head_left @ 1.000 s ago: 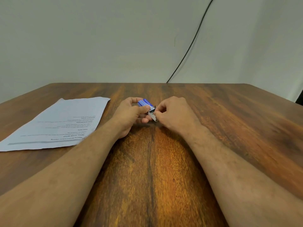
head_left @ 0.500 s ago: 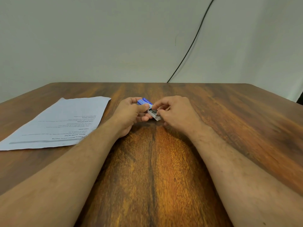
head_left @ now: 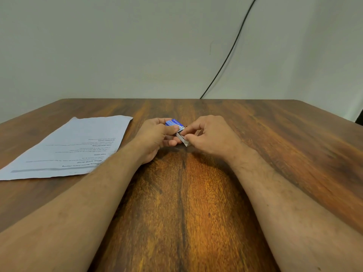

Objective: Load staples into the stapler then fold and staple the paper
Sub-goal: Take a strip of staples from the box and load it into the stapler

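We cannot make out any stapler in the head view, and the contents of the small box's inner tray are hidden behind the fingers, so we cannot tell whether staples lie in it. Much of the blue staple box is covered by our left hand, whose fingers and thumb curl round its sleeve just above the middle of the frame. Our right hand pinches the pale inner tray between thumb and forefinger where it juts from the box toward the lower right; the other fingers of that hand are curled and partly out of sight. The box sits between the two hands, at or just over the wooden table; whether it touches the wood we cannot tell. The printed paper lies flat at the left of the frame, well apart from the hands, its near corner hidden under our left forearm and its small print too fine to read. A black cable runs down the wall at the upper right.
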